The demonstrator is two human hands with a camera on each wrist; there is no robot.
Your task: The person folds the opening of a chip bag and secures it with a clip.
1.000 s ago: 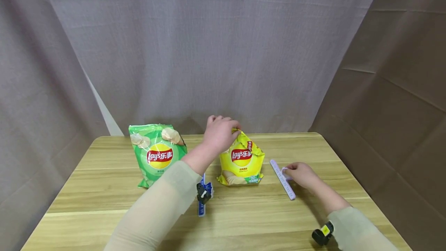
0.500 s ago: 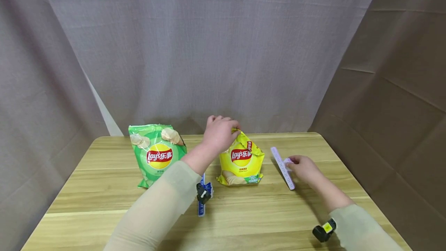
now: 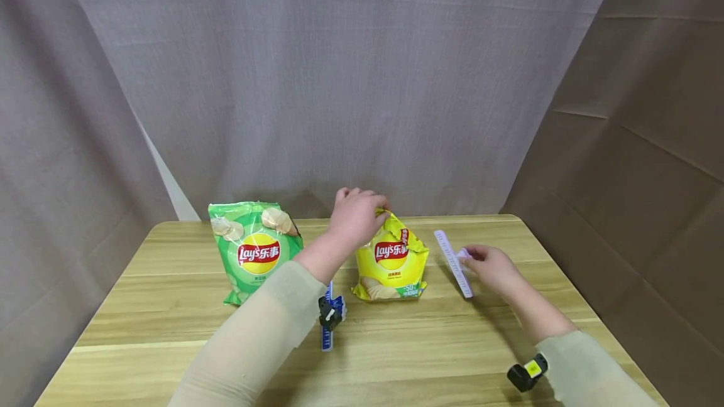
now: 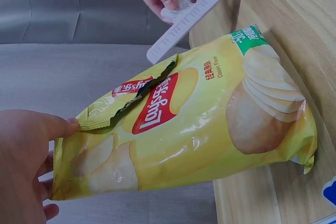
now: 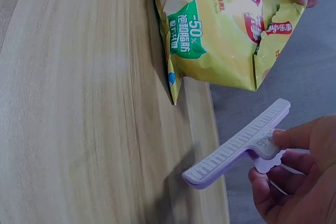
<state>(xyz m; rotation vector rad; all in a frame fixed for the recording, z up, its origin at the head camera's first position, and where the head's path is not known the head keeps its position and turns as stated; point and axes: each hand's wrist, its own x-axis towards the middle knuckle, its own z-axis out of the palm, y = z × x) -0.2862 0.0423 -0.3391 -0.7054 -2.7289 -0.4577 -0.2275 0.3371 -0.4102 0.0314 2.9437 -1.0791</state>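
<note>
My left hand [image 3: 359, 218] pinches the top corner of a yellow Lay's chip bag [image 3: 391, 269], which stands upright on the table. In the left wrist view the bag's torn top edge [image 4: 142, 93] is folded over its front, and the thumb presses near the fold. To the right of the bag, my right hand [image 3: 493, 269] grips the handle of a long light-purple bag clip [image 5: 239, 145] between thumb and fingers. The clip is held above the table, apart from the bag.
A green Lay's chip bag [image 3: 257, 256] stands to the left of the yellow one. Partly behind the left wrist's camera lies a blue bag clip [image 3: 327, 338] on the wooden table [image 3: 407, 357]. A grey curtain [image 3: 362, 80] hangs behind the table's far edge.
The right hand has lifted the purple clip off the table and moved it away from me, slightly closer to the yellow bag. My left hand and both bags have stayed put.
</note>
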